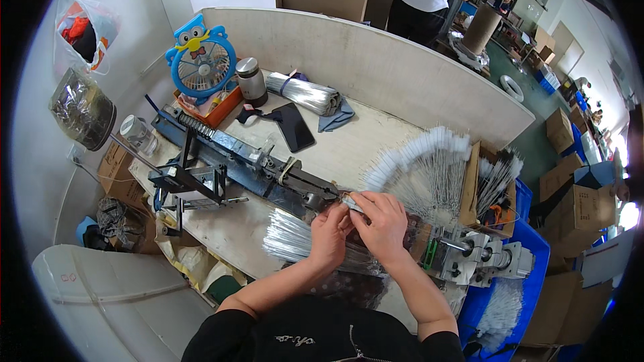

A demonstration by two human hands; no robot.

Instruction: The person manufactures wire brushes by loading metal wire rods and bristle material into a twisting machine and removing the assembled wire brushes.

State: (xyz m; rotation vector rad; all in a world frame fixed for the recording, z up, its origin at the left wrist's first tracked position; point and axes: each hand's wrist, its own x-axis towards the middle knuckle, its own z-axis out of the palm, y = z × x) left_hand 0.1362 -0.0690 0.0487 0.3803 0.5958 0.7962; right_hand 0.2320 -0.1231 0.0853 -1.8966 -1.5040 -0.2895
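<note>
Fingers of the left hand [329,231] are curled together and pinched on the near end of a small silvery wire piece [351,204], and the fingers of the right hand [384,222] are closed over the same piece from the other side, so both hands meet just in front of the dark metal machine [248,164] that runs slantwise across the bench [349,144]. The piece sits at the machine's right end, touching or almost touching its jaws; which one, I cannot tell. Below the left wrist lies a loose bundle of bright wires [290,238], and to the right a fan of finished white-tipped brushes [419,164] leans against a cardboard box [479,191]. By the look of it, the step in hand is feeding one wire into the machine; the next move seems to call for a steady, straight push with both grips kept tight.
</note>
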